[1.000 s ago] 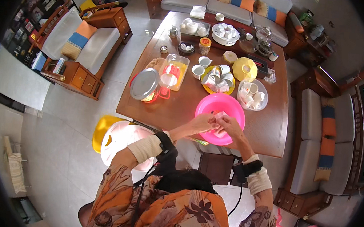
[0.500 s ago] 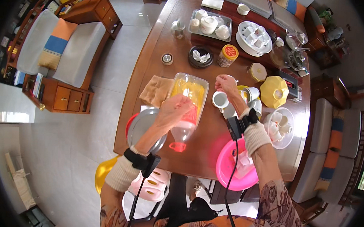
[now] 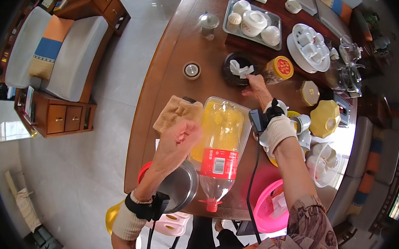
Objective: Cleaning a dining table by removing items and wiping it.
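Observation:
My right hand (image 3: 257, 88) reaches to the near right rim of a black round dish (image 3: 230, 79), its fingers and thumb closed at the edge. White crumpled tissue (image 3: 240, 69) lies in the dish. My left hand (image 3: 178, 144) hovers with curled fingers and nothing visible in them, between a folded brown cloth (image 3: 175, 112) and a clear plastic bottle (image 3: 217, 186). That bottle has a red label and red cap, lying with its cap toward me over a clear tray (image 3: 244, 127) with something yellow in it. Below my left wrist is a grey metal pan (image 3: 183, 188).
A jar with a yellow-and-red lid (image 3: 278, 71) stands right of the dish. Farther back are a tray of white crockery (image 3: 229, 29) and a round white tea tray (image 3: 321, 68) with cups. A pink basin (image 3: 262, 217) and a clear bowl of cups (image 3: 334, 178) are at right.
My right hand has moved away from the white mugs, forward and left to the black dish. My left hand has drawn left, off the bottle. The view has shifted closer.

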